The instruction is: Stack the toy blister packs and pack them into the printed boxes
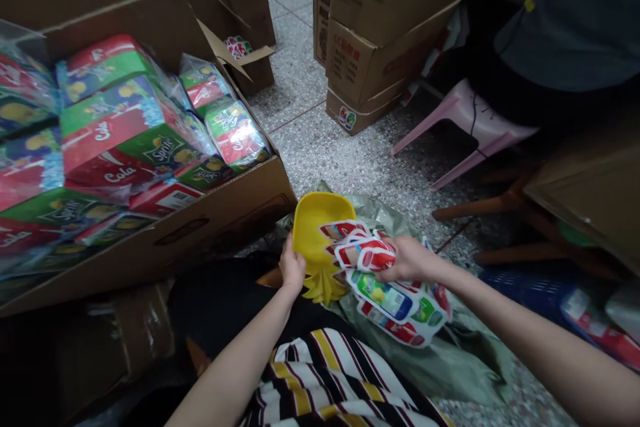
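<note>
A yellow pineapple-shaped plastic tray lies tilted over my lap, its leaf end toward me. My left hand grips its left side, fingers wrapped round the edge. In my right hand is a bunch of bottle-shaped packets, red and white, held at the tray's right side. Some of these overlap the tray's rim. Below that hand lies a pile of similar packets with green, blue and red prints, on a grey-green plastic sack.
A large open carton with wrapped drink-printed boxes stands at left. Smaller cartons are behind it. Stacked cartons rise at the back. A person sits on a pink stool; a blue basket is at right.
</note>
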Demonstrator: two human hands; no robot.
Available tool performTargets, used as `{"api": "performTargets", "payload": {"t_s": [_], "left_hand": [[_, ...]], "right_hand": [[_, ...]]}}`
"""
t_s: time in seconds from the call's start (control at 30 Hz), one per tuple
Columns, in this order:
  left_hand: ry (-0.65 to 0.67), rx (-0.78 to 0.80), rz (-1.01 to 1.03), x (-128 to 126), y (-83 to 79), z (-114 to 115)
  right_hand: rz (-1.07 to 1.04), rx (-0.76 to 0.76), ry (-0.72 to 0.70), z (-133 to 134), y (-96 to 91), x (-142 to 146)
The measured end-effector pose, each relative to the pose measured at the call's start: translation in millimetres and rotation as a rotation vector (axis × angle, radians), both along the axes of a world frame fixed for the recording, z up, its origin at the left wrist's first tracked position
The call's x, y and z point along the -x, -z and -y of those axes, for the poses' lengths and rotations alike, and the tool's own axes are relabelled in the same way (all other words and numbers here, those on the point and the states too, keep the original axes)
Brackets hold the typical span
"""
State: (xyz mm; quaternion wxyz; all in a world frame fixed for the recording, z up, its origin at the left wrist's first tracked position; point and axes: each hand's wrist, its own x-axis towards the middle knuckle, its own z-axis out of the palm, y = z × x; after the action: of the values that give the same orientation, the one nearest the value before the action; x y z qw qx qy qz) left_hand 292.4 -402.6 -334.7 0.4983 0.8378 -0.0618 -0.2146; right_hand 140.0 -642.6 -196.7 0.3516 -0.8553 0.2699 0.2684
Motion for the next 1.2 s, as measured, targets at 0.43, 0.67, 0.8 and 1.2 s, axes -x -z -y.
{"api": "performTargets", "payload": {"t_s": [0.43, 0.67, 0.8, 1.2], "left_hand": [[0.024, 0.268, -0.269, -13, 2.3, -8], [0.001, 0.273, -0.377, -24, 1.4, -3], [-0.026, 0.261, -0.423, -30, 5.1, -8], [-0.226, 0.181, -0.479, -33, 0.1, -14]], "right_hand": [[0.011, -0.121, 0.330, -21, 106.7, -110], [0.106, 0.186, 0.373, -46, 113.1, -99], [0.169, 0.363, 0.260, -63, 87.7, -87], [-0.098, -0.030, 0.781, -38, 158.7, 36]]}}
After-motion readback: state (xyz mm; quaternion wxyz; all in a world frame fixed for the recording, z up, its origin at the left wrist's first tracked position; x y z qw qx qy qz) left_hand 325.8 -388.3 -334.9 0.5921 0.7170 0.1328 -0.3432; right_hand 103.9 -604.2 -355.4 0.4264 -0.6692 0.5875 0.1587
